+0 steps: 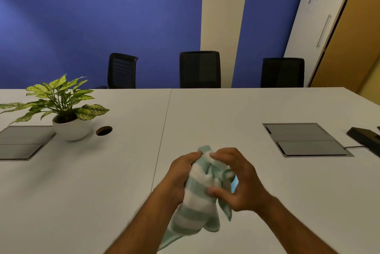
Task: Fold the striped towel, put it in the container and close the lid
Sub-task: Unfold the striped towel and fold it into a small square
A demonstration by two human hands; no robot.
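Observation:
The striped towel [197, 202], mint green and white, hangs bunched up in the air above the white table [102, 181], near its front edge. My left hand [181, 173] grips its upper left part. My right hand [238, 181] pinches its top and right side with fingers and thumb. The lower end of the towel droops between my forearms. A small blue patch shows behind the towel at my right palm. No container or lid is in view.
A potted plant [70, 113] in a white bowl stands at the left, beside a round cable hole [104, 130]. Grey hatch panels lie at the far left [20, 142] and at the right [304, 140]. A black device [364, 136] sits at the right edge. Three black chairs [199, 69] line the far side.

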